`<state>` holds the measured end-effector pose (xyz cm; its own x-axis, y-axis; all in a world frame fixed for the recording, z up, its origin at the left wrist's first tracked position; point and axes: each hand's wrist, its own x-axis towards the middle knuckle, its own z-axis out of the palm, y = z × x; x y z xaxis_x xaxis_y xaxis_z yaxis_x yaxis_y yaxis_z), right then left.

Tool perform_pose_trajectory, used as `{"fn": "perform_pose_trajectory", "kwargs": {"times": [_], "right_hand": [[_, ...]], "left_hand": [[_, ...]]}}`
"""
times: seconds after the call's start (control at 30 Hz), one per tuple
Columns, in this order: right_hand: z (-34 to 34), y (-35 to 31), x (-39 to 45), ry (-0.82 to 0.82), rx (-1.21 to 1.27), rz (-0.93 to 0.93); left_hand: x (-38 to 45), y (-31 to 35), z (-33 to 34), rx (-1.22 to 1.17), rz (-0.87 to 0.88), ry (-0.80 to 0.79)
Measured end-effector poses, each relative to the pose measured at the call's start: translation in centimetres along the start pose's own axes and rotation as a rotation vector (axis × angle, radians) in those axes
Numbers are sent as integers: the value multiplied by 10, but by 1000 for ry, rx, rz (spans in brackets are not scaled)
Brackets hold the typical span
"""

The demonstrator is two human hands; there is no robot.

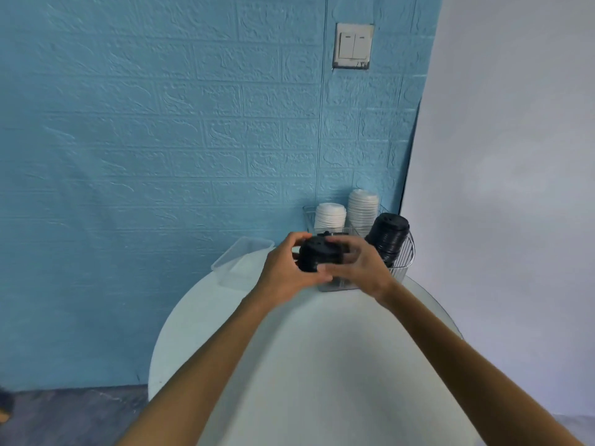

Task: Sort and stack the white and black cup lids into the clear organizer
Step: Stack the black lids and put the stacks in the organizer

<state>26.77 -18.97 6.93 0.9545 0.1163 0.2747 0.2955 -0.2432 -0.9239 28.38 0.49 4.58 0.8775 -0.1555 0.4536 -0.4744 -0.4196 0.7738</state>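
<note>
Just right of the frame's centre, both hands hold a short stack of black lids over the near left part of the clear organizer. The left hand curls its fingers around the stack's left side, thumb underneath; the right hand wraps its fingers over the top and right side.

To do this step well, I judge the stack should be kept squeezed evenly from both sides so the lids stay nested. It should then be lowered straight into the free front slot and released only once its bottom rests there. The tilted black pile next door could be knocked if the right hand swings wide.

In the organizer, two piles of white lids stand at the back. A tall pile of black lids leans at the front right. To the left, on the round white table, sits a shallow clear tray; whether it holds anything I cannot tell.
</note>
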Motion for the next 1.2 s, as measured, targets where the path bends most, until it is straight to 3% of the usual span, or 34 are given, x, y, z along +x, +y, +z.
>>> {"fn": "perform_pose_trajectory", "kwargs": {"times": [0.23,0.43,0.77,0.97,1.2], "right_hand": [[-44,-14,77,136,-113,-33],[-58,3,120,131,-198,30],[-57,26,136,42,-270,120],[-55,27,137,15,-326,104],[-55,26,135,-28,-389,93]], "left_hand": [[94,21,18,13,-38,18],[136,7,31,68,-93,-41],[139,-16,42,241,-62,-116],[130,-19,45,435,10,-39],[123,-25,42,461,-45,-50]]}}
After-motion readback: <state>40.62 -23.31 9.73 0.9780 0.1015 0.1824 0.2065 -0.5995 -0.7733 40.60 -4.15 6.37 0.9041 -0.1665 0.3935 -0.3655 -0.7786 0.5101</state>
